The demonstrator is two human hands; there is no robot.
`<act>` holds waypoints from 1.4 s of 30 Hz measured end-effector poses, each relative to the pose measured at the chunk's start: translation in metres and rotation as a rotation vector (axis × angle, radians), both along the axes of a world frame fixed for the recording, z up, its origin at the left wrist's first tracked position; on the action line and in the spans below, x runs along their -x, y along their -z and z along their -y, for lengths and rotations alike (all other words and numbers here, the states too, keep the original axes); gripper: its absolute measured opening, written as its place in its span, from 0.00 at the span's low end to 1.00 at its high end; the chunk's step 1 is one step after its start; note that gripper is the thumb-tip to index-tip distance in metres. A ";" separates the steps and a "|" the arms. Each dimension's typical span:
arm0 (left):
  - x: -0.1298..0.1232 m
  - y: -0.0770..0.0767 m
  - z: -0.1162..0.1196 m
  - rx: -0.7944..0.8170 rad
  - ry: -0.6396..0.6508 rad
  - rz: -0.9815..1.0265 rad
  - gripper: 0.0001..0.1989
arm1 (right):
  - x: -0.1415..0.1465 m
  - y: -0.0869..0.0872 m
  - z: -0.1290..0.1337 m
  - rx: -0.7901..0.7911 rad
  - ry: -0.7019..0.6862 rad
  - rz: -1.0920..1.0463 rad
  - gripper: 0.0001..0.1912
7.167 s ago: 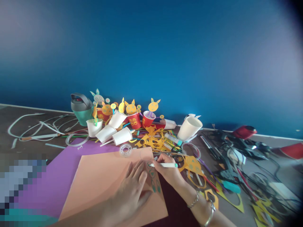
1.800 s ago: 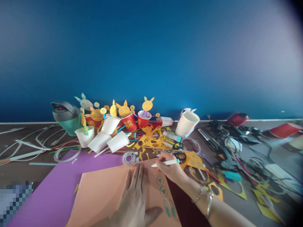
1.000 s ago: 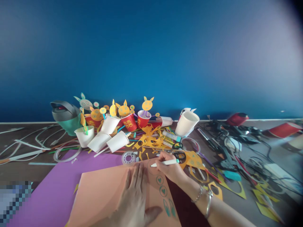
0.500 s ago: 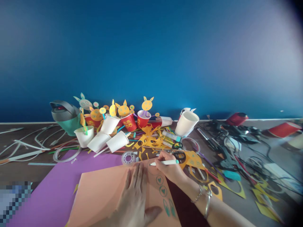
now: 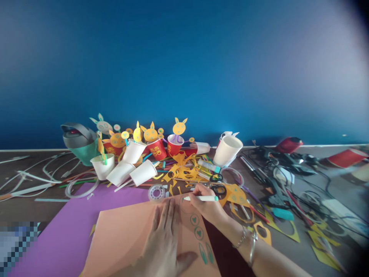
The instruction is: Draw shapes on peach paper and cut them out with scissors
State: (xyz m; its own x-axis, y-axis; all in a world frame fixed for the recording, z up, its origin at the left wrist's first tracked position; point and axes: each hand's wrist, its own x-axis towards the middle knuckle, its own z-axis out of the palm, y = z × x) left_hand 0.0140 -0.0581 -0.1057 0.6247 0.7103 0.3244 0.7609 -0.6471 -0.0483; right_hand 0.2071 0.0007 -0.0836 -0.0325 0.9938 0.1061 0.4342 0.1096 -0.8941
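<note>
My left hand [image 5: 163, 238] lies flat on a sheet of peach paper [image 5: 121, 234], fingers stretched out and thumb spread to the right. In my right hand [image 5: 204, 200] is a white marker with a teal end [image 5: 206, 198], its tip at the paper's upper right inside a drawn round outline. Below that outline are two small circles with green hearts [image 5: 198, 233] and a pair of long ear shapes [image 5: 205, 254] in green. Part of the outline is hidden by my right fingers. Purple paper [image 5: 54, 234] lies partly under the peach sheet at the left.
Behind the paper stand white cups [image 5: 103, 165] and red cups [image 5: 157, 149], several with paper animal faces. A tape roll [image 5: 157, 192], orange paper scraps [image 5: 184, 165], scissors [image 5: 217, 188] and a glue stick [image 5: 208, 165] lie around. At right are a glue gun [image 5: 276, 196], cables and a white power strip [image 5: 340, 211].
The marker tip has shifted slightly within the round outline, where a small green mark now shows near its upper left. My left hand stays flat in the same place.
</note>
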 end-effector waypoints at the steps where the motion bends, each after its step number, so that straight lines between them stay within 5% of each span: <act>1: 0.000 0.000 0.000 0.004 -0.004 -0.004 0.48 | 0.000 0.000 0.000 -0.001 -0.001 0.002 0.11; 42: 0.001 0.002 0.000 0.002 0.007 -0.003 0.50 | -0.001 0.000 0.001 -0.023 0.028 0.061 0.09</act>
